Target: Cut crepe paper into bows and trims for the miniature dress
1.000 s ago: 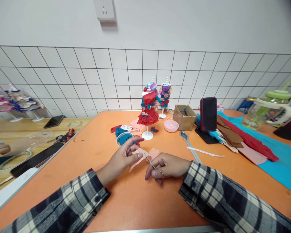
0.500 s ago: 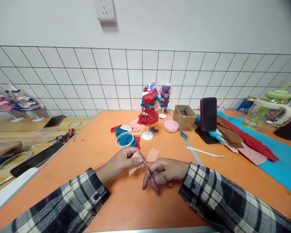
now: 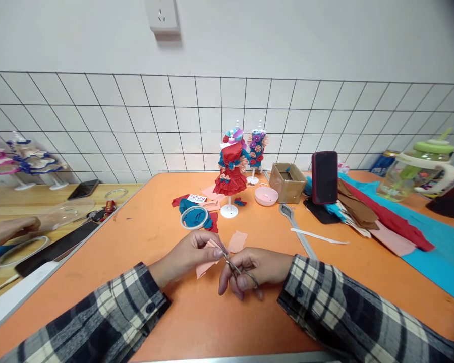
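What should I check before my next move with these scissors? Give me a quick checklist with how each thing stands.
1. Left hand holding the pink sheet: ok, pinched between thumb and fingers.
2. Right hand holding the scissors: ok.
3. Scissors pointing away from the left hand: not ok, their tips look right beside its thumb.
4. Scissors lined up on the sheet: cannot tell, the left hand hides the spot.
5. Loose pink piece apart from the held sheet: ok, it lies on the table just beyond the hands.
6. Pink bowl upright: ok.
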`<state>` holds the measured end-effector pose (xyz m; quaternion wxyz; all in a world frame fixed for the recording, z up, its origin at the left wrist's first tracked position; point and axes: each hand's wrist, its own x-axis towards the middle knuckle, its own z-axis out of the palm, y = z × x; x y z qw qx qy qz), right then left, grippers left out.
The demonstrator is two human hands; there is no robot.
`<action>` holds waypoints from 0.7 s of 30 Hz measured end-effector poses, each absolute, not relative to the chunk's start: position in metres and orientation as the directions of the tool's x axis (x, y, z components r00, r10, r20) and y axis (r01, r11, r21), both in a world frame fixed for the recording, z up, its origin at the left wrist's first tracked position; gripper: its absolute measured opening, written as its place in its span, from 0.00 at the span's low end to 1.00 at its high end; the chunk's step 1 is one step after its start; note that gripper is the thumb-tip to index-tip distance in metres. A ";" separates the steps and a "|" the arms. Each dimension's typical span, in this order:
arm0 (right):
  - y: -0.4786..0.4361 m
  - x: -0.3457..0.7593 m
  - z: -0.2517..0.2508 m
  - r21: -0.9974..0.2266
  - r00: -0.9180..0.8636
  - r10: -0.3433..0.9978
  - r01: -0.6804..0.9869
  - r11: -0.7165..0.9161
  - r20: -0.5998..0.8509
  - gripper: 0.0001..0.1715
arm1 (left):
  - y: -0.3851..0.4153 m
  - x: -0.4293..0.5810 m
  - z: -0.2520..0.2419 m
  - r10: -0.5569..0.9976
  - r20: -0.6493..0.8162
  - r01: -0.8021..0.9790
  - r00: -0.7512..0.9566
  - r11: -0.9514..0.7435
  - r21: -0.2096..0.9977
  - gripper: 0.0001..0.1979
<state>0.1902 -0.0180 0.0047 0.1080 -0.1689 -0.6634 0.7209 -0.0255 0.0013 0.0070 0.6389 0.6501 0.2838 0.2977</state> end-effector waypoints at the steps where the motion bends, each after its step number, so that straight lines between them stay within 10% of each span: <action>1: -0.018 0.190 0.005 -0.993 -0.923 0.372 0.062 -0.105 -0.097 0.36 | 0.002 -0.025 0.007 0.744 0.025 0.012 0.668 -0.045 0.999 0.16; 21: -0.012 0.192 -0.001 -0.972 -0.875 0.471 0.000 -0.234 -0.113 0.27 | 0.003 -0.026 0.006 0.814 0.010 -0.019 0.580 0.001 1.000 0.18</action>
